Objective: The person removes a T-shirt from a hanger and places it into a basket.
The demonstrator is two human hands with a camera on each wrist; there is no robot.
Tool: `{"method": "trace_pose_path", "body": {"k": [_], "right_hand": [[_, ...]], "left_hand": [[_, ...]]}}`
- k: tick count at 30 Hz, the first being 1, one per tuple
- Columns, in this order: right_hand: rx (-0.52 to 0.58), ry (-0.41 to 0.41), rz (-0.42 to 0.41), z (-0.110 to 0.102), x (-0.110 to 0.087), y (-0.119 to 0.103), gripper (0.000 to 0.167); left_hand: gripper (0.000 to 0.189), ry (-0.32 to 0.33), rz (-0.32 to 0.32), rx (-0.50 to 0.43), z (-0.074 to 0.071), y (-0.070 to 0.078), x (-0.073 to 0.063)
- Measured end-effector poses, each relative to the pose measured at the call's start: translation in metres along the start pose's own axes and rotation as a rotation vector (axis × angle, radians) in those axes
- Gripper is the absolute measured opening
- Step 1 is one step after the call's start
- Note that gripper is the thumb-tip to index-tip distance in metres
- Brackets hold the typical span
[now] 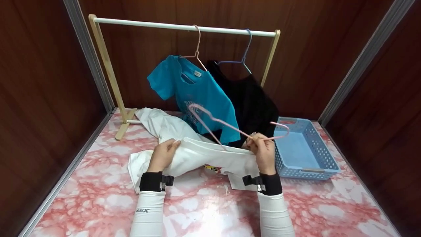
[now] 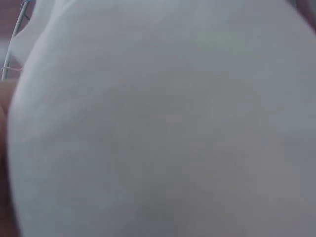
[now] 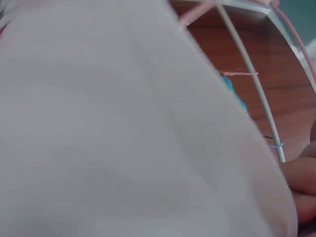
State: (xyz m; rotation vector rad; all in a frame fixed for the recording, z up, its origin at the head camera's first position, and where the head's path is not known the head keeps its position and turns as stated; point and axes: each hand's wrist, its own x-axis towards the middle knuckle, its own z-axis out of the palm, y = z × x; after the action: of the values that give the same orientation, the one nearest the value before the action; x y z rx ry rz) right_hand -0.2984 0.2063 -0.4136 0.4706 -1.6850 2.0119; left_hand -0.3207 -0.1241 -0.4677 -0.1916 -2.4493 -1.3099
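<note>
From the near side, a hand could pass over the table point(image 1: 210, 210) between the forearms, up to the white garment point(image 1: 210, 156) stretched between left hand point(image 1: 162, 155) and right hand point(image 1: 264, 153). Beyond it the pink hanger point(image 1: 227, 124) slants across the path, with the blue shirt point(image 1: 204, 89) and black garment point(image 1: 256, 98) behind. Under the rail point(image 1: 144, 23) — left of the blue shirt — there is room through; the basket point(image 1: 301, 148) blocks the right hand's outer side.

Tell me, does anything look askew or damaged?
The blue short-sleeved fabric T-shirt looks askew: on its slim pink hanger, it slants down rightward below the white rail, possibly just turned. No damage shows.
</note>
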Motion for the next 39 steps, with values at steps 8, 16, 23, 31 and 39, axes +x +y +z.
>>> {"method": "trace_pose_path", "body": {"k": [8, 16, 23, 31, 39], "right_hand": [[0.333, 0.217, -0.133, 0.005, 0.000, 0.000, 0.038], [0.574, 0.484, -0.254, 0.014, -0.002, -0.011, 0.037], [0.815, 0.339, -0.305, 0.015, -0.011, -0.029, 0.044], [0.728, 0.194, -0.378, 0.037, -0.020, -0.027, 0.041], [0.755, 0.038, -0.376, 0.063, -0.033, -0.022, 0.038]], "left_hand": [[0.041, -0.143, -0.079, 0.048, 0.009, 0.000, -0.001], [0.046, -0.204, -0.088, 0.136, 0.016, -0.003, -0.005], [0.029, -0.197, -0.075, 0.174, 0.021, 0.004, -0.006], [0.015, 0.030, 0.226, -0.046, 0.029, 0.048, -0.013], [0.024, -0.254, 0.488, -0.253, 0.045, 0.095, -0.032]]}}
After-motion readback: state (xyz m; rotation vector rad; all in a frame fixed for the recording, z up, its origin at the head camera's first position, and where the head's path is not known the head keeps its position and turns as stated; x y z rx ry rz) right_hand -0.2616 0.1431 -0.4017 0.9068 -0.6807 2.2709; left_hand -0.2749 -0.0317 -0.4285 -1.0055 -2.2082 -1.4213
